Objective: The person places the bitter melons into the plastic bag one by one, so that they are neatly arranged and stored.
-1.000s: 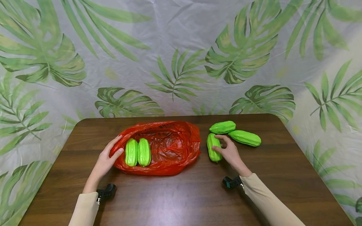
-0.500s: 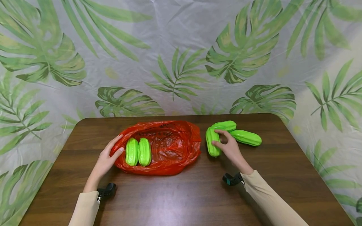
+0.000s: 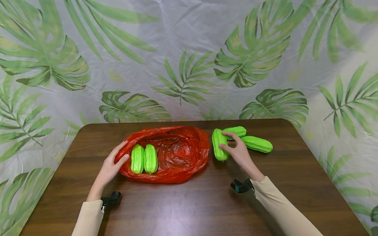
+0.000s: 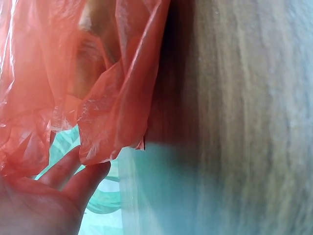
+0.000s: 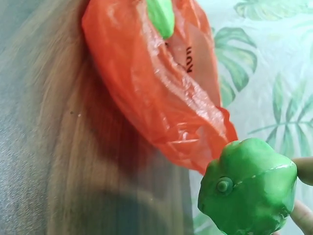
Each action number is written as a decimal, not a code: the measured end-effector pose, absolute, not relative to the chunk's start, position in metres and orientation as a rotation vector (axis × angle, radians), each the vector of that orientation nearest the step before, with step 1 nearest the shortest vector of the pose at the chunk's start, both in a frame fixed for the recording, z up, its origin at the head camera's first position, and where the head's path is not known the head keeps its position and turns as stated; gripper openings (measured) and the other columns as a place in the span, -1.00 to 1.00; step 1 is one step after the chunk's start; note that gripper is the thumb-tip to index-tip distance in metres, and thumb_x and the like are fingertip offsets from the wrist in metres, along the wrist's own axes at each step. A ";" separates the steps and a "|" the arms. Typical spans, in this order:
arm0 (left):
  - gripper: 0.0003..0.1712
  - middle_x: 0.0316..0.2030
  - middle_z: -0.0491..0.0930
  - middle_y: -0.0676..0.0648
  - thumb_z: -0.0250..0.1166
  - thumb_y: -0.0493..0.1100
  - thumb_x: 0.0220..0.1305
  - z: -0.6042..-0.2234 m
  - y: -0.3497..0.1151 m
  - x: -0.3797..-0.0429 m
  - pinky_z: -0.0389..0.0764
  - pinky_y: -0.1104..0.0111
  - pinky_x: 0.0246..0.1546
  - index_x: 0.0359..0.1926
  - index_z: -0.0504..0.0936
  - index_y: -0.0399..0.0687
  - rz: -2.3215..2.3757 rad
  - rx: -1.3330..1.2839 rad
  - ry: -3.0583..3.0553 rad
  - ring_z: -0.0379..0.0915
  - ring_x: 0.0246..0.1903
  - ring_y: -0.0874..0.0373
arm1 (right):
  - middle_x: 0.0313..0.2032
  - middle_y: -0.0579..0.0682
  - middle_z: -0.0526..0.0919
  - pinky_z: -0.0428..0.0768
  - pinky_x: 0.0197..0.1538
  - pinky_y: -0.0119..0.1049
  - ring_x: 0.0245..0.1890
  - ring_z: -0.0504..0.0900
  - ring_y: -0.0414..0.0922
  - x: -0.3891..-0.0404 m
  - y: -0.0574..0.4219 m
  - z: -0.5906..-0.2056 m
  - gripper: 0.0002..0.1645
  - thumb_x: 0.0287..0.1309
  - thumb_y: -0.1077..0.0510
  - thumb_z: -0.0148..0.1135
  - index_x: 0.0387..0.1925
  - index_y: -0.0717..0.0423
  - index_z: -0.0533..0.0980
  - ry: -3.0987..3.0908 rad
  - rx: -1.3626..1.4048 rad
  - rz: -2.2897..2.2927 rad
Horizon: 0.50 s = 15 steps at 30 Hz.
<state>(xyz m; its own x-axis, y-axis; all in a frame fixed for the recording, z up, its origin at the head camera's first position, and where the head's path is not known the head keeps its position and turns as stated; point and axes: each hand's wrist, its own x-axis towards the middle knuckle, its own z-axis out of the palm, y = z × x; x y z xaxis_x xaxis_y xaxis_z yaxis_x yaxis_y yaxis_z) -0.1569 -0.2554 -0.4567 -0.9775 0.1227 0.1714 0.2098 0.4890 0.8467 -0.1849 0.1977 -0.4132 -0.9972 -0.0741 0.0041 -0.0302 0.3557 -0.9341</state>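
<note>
A crinkled red plastic bag (image 3: pixel 180 178) lies on the table with its mouth spread wide. Two bright green ridged fruits (image 3: pixel 151 159), oblong and shiny, sit side by side in its left part. At the bag's left rim my left hand (image 3: pixel 109 168) holds the plastic, thumb on the inner side; its fingers show past the bag's edge in the left wrist view. To the right of the bag, my right hand (image 3: pixel 240 156) pinches another green ridged fruit (image 3: pixel 218 144) between thumb and fingers. The right wrist view shows this fruit end-on, a small round stub (image 5: pixel 225 185) at its tip.
Two more green ridged fruits lie behind my right hand: one fruit (image 3: pixel 240 131) at the back, partly covered, another fruit (image 3: pixel 257 144) farther right. The dark wooden table (image 3: pixel 183 209) meets a leaf-patterned cloth (image 3: pixel 192 39) at its back edge.
My right hand has lifted the green ridged fruit and carried it slightly left and back, closer to the bag. The left hand and the bag stay as they were.
</note>
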 end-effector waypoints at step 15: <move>-0.36 0.41 0.09 -0.25 0.17 -0.16 0.37 -0.457 -0.255 -0.157 0.10 -0.30 0.18 0.42 0.23 -0.05 -1.523 -0.316 -2.619 -0.02 0.35 -0.29 | 0.36 0.09 0.20 0.46 0.07 0.08 0.21 0.33 0.19 -0.185 0.180 -0.398 -0.39 0.22 0.15 0.26 0.28 0.08 0.34 2.509 -0.168 -1.813</move>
